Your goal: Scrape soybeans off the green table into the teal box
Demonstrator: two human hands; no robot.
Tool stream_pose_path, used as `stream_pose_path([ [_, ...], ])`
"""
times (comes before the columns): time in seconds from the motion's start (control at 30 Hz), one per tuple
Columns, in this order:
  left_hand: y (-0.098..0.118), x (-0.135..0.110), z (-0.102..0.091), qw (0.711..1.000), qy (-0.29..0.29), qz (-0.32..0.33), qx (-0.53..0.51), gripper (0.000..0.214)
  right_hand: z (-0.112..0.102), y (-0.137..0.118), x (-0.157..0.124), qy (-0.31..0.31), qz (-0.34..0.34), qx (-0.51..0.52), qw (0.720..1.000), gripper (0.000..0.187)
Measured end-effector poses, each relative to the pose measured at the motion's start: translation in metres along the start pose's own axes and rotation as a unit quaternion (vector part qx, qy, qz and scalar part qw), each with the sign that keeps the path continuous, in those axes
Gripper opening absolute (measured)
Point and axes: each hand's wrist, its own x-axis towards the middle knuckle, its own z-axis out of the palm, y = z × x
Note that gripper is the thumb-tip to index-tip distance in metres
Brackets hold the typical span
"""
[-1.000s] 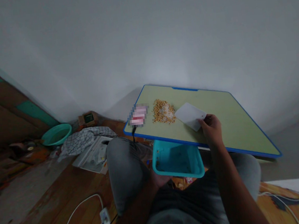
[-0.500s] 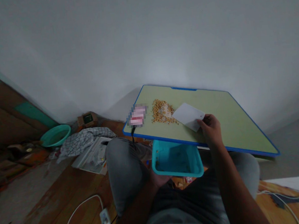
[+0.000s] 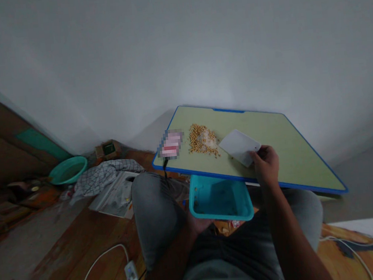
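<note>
My left hand [image 3: 199, 222] grips a turquoise plastic basin [image 3: 220, 198] by its left underside, just below the near edge of the table. A few small bits cling to the basin's inner left wall. Pinched at one corner by my right hand [image 3: 265, 161] is a thin white plastic scraper [image 3: 239, 146], held over the tabletop. To its left lies a spread of yellowish beans [image 3: 195, 139], which look like soybeans. A whitish grainy heap [image 3: 209, 138] sits among the beans on their right side. The scraper is slightly apart from them.
The pale green folding table [image 3: 293, 156] has a blue rim and stands against the wall. A pixelated pink phone-like item [image 3: 171, 144] lies at its left. On the floor are a green basin [image 3: 69, 170], checked cloth [image 3: 107, 172] and a power strip [image 3: 131, 273].
My right hand has drawn the scraper a little to the right, away from the beans, showing more of the whitish heap. My left hand and the basin stay put.
</note>
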Motion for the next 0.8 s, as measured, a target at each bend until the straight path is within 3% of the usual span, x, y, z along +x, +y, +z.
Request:
stream_pose_path([
  [0.3,0.003,0.001,0.001,1.0,-0.007,-0.005,-0.012,0.079,-0.018,0.002,-0.015,0.076,-0.028,-0.053,0.995,0.035],
  [0.6,-0.001,-0.002,0.004,1.0,0.019,0.019,-0.012,0.076,-0.019,-0.007,-0.023,0.035,-0.012,-0.016,0.999,0.032],
  [0.8,-0.002,-0.005,-0.004,1.0,0.011,0.016,-0.009,0.066,-0.02,-0.008,-0.022,0.008,0.0,-0.001,1.0,0.034],
])
